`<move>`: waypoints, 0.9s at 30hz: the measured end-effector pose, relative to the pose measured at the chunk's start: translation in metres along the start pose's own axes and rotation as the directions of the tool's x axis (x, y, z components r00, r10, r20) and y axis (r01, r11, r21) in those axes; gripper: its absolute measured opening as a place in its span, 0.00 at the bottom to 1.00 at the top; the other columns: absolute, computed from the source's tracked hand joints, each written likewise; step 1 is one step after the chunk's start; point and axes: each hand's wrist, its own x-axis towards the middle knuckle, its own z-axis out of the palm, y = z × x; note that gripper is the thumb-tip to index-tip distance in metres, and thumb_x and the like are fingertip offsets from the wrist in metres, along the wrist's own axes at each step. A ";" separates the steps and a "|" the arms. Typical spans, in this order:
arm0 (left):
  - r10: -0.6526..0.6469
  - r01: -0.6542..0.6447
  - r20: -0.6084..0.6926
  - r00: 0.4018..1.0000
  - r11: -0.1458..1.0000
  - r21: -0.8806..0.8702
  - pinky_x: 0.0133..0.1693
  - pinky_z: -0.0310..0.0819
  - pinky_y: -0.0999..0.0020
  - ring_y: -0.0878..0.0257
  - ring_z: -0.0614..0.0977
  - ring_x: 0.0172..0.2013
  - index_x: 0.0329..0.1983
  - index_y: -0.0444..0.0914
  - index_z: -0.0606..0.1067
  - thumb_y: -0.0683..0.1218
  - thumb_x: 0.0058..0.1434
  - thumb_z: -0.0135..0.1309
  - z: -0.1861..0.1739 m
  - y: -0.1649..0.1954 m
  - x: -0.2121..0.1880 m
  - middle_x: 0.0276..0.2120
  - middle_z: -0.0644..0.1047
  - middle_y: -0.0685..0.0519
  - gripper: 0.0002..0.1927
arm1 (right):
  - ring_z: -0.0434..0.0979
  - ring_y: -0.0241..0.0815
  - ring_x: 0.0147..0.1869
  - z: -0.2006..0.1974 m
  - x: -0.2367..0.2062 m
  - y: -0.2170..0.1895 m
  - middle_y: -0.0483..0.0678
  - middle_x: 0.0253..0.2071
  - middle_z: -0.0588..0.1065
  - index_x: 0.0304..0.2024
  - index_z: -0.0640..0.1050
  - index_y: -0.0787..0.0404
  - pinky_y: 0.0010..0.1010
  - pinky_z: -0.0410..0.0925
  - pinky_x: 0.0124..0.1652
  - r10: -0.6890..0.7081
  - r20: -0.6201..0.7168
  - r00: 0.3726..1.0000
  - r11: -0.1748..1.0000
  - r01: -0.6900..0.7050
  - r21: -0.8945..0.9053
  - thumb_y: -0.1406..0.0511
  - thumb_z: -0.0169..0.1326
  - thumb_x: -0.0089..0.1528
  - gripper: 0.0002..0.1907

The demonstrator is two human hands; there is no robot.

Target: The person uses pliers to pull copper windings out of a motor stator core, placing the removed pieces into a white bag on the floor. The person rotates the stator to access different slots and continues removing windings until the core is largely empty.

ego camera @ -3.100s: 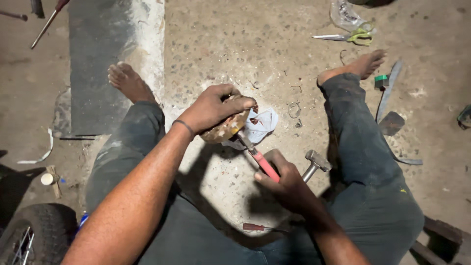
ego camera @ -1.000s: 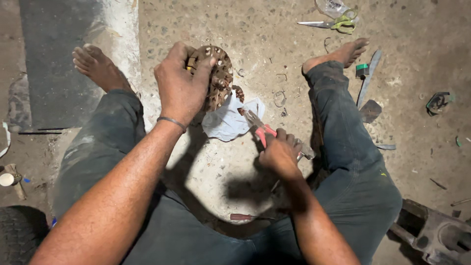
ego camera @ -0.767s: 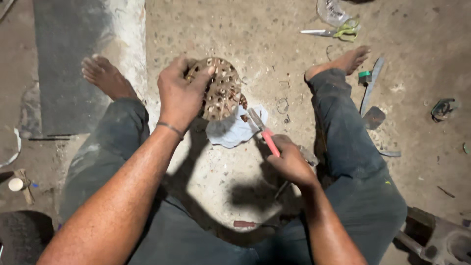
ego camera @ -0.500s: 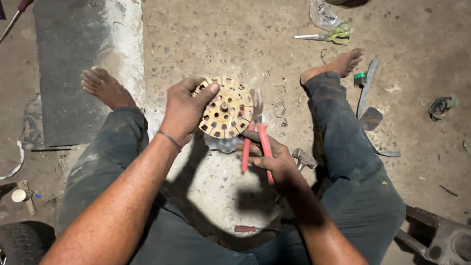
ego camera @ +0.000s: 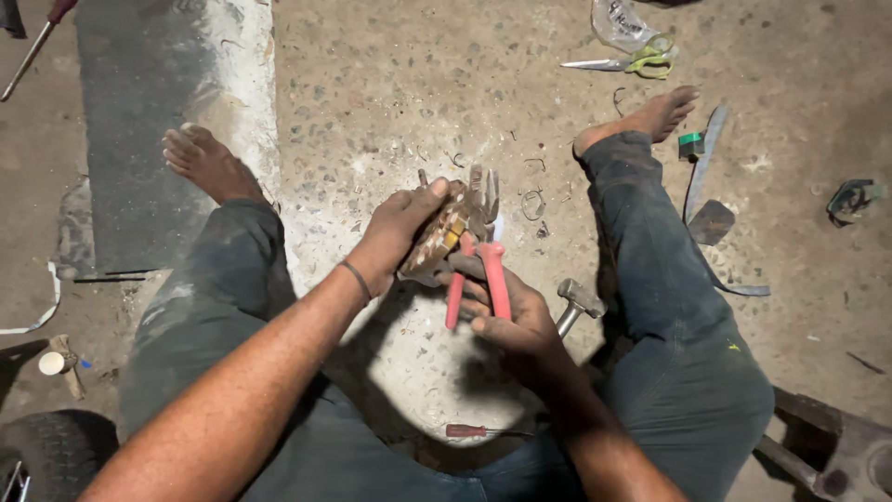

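Floor: bare concrete floor [ego camera: 390,84], person seated.
Left hand [ego camera: 398,228]: grip pinching perforated metal disc [ego camera: 437,237], edge-on.
Right hand [ego camera: 516,311]: grip pressed together around red-handled pliers [ego camera: 478,260], touching disc.
Hammer [ego camera: 576,302]: just beside pliers.

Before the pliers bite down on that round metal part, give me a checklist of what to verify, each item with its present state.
1. Left hand grips the round metal part firmly: ok, fingers wrap its edge.
2. Right hand holds the red-handled pliers by both handles: ok.
3. Pliers' nose reaches the part: ok, the tips lie against its upper edge.
4. Pliers' nose is closed on a piece of the part: cannot tell, the contact point is too small to see.
5. Left fingers are out of the pliers' bite: cannot tell, the thumb lies close to the tips.
6. Hammer stays out of the way: ok, it lies on the floor beside the right hand.
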 end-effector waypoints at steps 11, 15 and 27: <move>0.191 -0.192 0.057 0.980 0.981 0.016 0.38 0.72 0.69 0.67 0.76 0.36 0.51 0.33 0.73 0.65 0.63 0.59 -0.038 0.004 0.017 0.37 0.76 0.54 0.31 | 0.72 0.46 0.67 0.004 -0.013 0.004 0.57 0.64 0.74 0.69 0.67 0.67 0.32 0.63 0.64 0.066 -0.053 0.996 0.850 -0.084 -0.520 0.65 0.53 0.58 0.36; 0.174 -0.179 0.056 0.983 0.978 0.107 0.41 0.76 0.70 0.66 0.79 0.39 0.54 0.32 0.73 0.64 0.60 0.59 -0.036 0.007 0.014 0.40 0.78 0.51 0.33 | 0.70 0.40 0.68 -0.001 -0.010 0.008 0.50 0.65 0.72 0.67 0.69 0.66 0.29 0.61 0.65 0.034 -0.015 0.999 0.838 -0.037 -0.544 0.63 0.55 0.59 0.34; 0.444 -0.406 0.066 0.893 0.733 0.545 0.48 0.77 0.66 0.62 0.80 0.46 0.54 0.33 0.73 0.59 0.49 0.70 -0.032 0.030 0.001 0.45 0.80 0.48 0.37 | 0.74 0.35 0.40 -0.001 -0.014 0.002 0.46 0.39 0.76 0.47 0.74 0.63 0.28 0.71 0.39 0.184 -0.248 0.951 0.797 -0.292 -0.529 0.62 0.56 0.60 0.16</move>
